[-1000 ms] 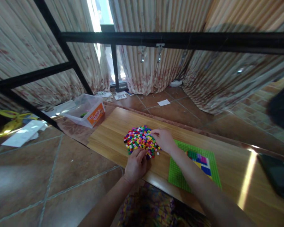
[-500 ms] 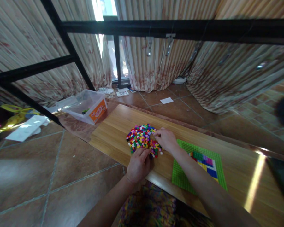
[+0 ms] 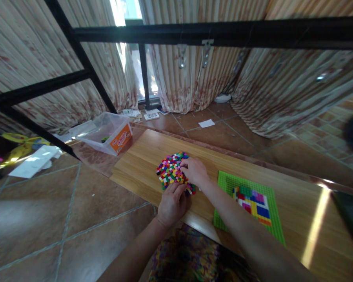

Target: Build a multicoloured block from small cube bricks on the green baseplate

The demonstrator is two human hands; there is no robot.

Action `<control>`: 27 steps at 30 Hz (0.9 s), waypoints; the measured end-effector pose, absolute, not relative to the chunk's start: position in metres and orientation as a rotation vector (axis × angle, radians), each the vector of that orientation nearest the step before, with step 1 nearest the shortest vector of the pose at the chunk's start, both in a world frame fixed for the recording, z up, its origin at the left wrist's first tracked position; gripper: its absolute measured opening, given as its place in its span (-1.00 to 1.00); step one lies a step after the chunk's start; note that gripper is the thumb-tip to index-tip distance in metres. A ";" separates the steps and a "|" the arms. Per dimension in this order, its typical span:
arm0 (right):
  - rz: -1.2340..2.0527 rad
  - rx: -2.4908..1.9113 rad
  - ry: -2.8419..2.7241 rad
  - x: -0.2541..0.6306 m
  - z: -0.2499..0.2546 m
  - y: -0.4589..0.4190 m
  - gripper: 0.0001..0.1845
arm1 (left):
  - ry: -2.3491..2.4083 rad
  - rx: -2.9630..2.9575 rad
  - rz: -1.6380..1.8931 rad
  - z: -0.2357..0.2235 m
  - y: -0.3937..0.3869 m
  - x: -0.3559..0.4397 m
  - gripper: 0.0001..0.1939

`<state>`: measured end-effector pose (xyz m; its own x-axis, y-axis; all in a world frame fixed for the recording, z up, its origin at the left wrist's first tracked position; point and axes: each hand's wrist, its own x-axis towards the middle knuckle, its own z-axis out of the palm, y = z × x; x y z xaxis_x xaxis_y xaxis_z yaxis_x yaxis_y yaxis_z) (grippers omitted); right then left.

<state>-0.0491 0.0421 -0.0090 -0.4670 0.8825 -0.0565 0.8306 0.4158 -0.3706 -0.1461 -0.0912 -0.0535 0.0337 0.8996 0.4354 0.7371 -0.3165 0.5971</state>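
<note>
Loose heap of small multicoloured bricks on a wooden tabletop, with the left hand at its near edge, fingers curled, and the right hand over its right side, thumb and fingertips drawn close together; whether either hand grips a brick cannot be told. To the right, partly behind the right forearm, lies a green baseplate bearing a multicoloured block of bricks. Beyond the tabletop's left end stands a translucent plastic box with an orange label.

pleated curtains | black frame | white paper on tiled floor
</note>
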 end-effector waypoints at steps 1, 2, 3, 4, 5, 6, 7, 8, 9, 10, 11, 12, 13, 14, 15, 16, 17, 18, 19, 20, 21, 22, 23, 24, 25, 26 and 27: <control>0.530 -1.542 -2.520 -0.049 -0.009 0.042 -0.80 | 1.696 2.099 1.155 -0.053 -0.091 -0.146 -0.75; 0.529 -1.546 -2.524 -0.048 -0.010 0.042 -0.80 | 1.697 2.101 1.158 -0.053 -0.091 -0.146 -0.75; 0.527 -1.545 -2.531 -0.047 -0.010 0.041 -0.80 | 1.699 2.105 1.162 -0.053 -0.091 -0.146 -0.75; 0.524 -1.538 -2.541 -0.045 -0.010 0.040 -0.79 | 1.700 2.111 1.164 -0.053 -0.091 -0.146 -0.75; 0.520 -1.528 -2.552 -0.043 -0.010 0.040 -0.78 | 1.701 2.116 1.167 -0.054 -0.091 -0.146 -0.74; 0.516 -1.514 -2.564 -0.041 -0.010 0.039 -0.76 | 1.703 2.121 1.170 -0.054 -0.091 -0.146 -0.74; 0.515 -1.499 -2.579 -0.038 -0.010 0.038 -0.75 | 1.705 2.125 1.173 -0.054 -0.091 -0.146 -0.74; 0.515 -1.483 -2.595 -0.035 -0.009 0.037 -0.74 | 1.708 2.127 1.177 -0.054 -0.090 -0.146 -0.74; 0.517 -1.464 -2.613 -0.032 -0.009 0.036 -0.72 | 1.711 2.128 1.179 -0.054 -0.090 -0.146 -0.74; 0.522 -1.442 -2.633 -0.029 -0.009 0.036 -0.71 | 1.716 2.130 1.180 -0.054 -0.090 -0.146 -0.74; 0.528 -1.419 -2.653 -0.026 -0.008 0.036 -0.70 | 1.721 2.132 1.182 -0.054 -0.090 -0.146 -0.74; 0.535 -1.396 -2.673 -0.024 -0.007 0.036 -0.70 | 1.724 2.135 1.185 -0.054 -0.090 -0.146 -0.74; 0.543 -1.375 -2.692 -0.022 -0.006 0.037 -0.70 | 1.725 2.138 1.188 -0.054 -0.090 -0.146 -0.74; 0.551 -1.359 -2.709 -0.020 -0.005 0.037 -0.71 | 1.726 2.143 1.192 -0.054 -0.090 -0.146 -0.74; 0.559 -1.347 -2.723 -0.019 -0.004 0.038 -0.71 | 1.725 2.148 1.195 -0.054 -0.090 -0.146 -0.75; 0.566 -1.341 -2.734 -0.019 -0.002 0.039 -0.72 | 1.722 2.155 1.196 -0.054 -0.090 -0.146 -0.75; 0.570 -1.341 -2.740 -0.018 -0.001 0.040 -0.73 | 1.722 2.160 1.198 -0.054 -0.090 -0.146 -0.75; 0.573 -1.347 -2.743 -0.019 0.000 0.041 -0.74 | 1.723 2.166 1.200 -0.054 -0.090 -0.146 -0.75; 0.574 -1.357 -2.742 -0.019 0.000 0.041 -0.76 | 1.726 2.168 1.201 -0.054 -0.090 -0.146 -0.75; 0.573 -1.370 -2.739 -0.020 0.001 0.041 -0.77 | 1.728 2.169 1.200 -0.054 -0.090 -0.146 -0.75; 0.571 -1.386 -2.733 -0.021 0.001 0.042 -0.78 | 1.729 2.169 1.199 -0.054 -0.090 -0.147 -0.75; 0.568 -1.403 -2.727 -0.022 0.002 0.041 -0.79 | 1.729 2.170 1.195 -0.054 -0.089 -0.147 -0.76; 0.565 -1.420 -2.721 -0.023 0.002 0.041 -0.80 | 1.730 2.169 1.190 -0.054 -0.089 -0.147 -0.76; 0.561 -1.436 -2.715 -0.024 0.003 0.040 -0.81 | 1.732 2.169 1.185 -0.053 -0.089 -0.147 -0.76; 0.557 -1.449 -2.709 -0.025 0.003 0.040 -0.81 | 1.735 2.169 1.181 -0.053 -0.089 -0.147 -0.76; 0.554 -1.459 -2.705 -0.025 0.004 0.039 -0.81 | 1.738 2.171 1.176 -0.053 -0.089 -0.147 -0.76; 0.553 -1.465 -2.701 -0.026 0.005 0.038 -0.81 | 1.742 2.172 1.173 -0.053 -0.089 -0.147 -0.76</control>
